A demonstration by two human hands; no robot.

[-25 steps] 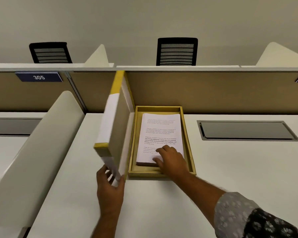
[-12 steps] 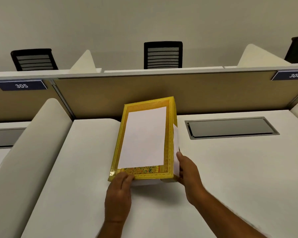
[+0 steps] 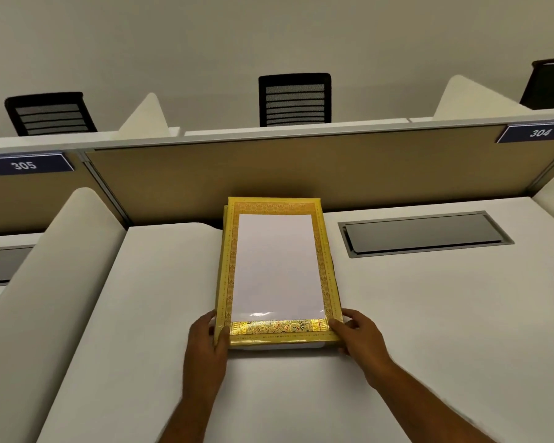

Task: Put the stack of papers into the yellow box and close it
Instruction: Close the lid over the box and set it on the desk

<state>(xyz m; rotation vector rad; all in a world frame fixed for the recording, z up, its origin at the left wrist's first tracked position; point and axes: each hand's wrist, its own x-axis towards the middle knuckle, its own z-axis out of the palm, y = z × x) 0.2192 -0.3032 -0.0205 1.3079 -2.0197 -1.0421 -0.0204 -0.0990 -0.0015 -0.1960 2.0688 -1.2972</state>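
One yellow box [image 3: 277,270], lid now fully lowered flat on table [image 3: 429,314]; left hand [image 3: 205,346] and right hand [image 3: 362,337] gripping its near corners.

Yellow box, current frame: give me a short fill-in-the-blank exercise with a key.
1. The lid of the yellow box is ____.
2. The left hand and the right hand hold the box at its ____ corners.
3. The sign at upper right reads ____.
4. The grey hatch in the desk lies to the box's ____.

Missing words: closed; near; 304; right
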